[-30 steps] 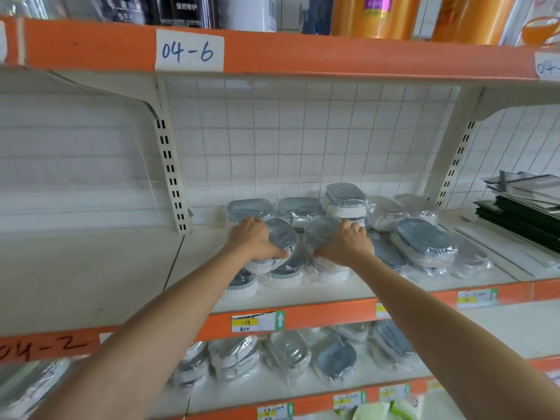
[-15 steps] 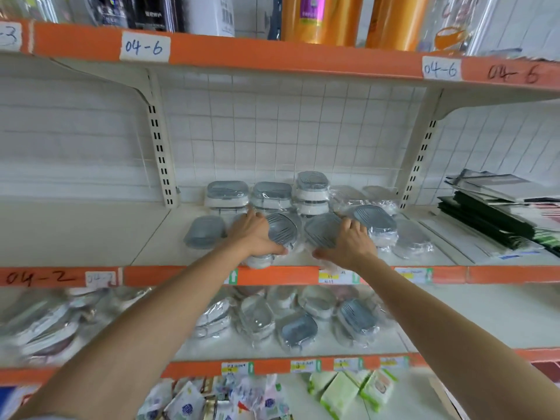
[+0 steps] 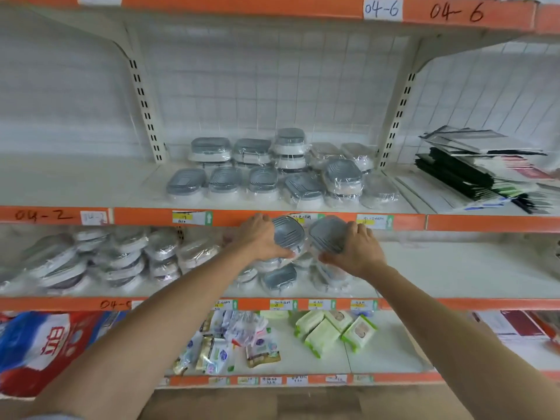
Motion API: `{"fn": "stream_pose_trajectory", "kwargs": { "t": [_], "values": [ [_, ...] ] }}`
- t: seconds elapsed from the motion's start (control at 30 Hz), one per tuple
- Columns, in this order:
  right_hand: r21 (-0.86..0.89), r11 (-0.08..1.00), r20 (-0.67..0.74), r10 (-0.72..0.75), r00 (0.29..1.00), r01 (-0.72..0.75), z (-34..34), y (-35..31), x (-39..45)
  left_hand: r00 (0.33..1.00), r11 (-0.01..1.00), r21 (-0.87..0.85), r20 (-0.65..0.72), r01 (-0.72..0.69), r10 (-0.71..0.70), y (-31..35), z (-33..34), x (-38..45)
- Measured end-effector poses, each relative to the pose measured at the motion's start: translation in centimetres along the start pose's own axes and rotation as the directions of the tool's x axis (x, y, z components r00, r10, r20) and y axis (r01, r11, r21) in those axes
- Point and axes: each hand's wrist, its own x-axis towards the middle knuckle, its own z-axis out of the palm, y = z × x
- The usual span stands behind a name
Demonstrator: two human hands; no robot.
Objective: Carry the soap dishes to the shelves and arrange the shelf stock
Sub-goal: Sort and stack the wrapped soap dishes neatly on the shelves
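**Two wrapped soap dishes in hand, level with the middle shelf**

I have one film-wrapped soap dish in each hand. My left hand curls round the side of the left soap dish, thumb underneath and fingers over the far edge, so the slippery wrap cannot slide out. My right hand grips the right soap dish the same way from the other side. I hold the two close beside each other, their ribbed grey lids tilted towards me, because I judge a matched pair goes down faster as one row.

Both dishes hang in front of the orange shelf edge, just above the lower soap-dish shelf. That shelf has a loose heap of dishes on its left and bare board on the right, so I reckon the free space there is where these belong.

The upper shelf's dishes already sit in rows, front ones flat and rear ones stacked, which looks like the pattern to copy. The heap below looks liable to slip if I nudge it, so I would set these down clear of it.
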Motion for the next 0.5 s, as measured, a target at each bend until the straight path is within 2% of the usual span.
{"fn": "stream_pose_trajectory", "kwargs": {
  "t": [0.13,0.5],
  "values": [
    [0.022,0.999,0.061,0.033,0.998,-0.035,2.9,2.0,-1.3,0.998,0.998,0.053,0.060,-0.025,0.022,0.7,3.0,-1.0],
    [0.022,0.992,0.252,0.115,0.961,-0.125,11.7,2.5,-0.5,0.963,1.000,0.000,0.268,-0.001,0.001,-2.4,11.8,1.5]
  ]
}}
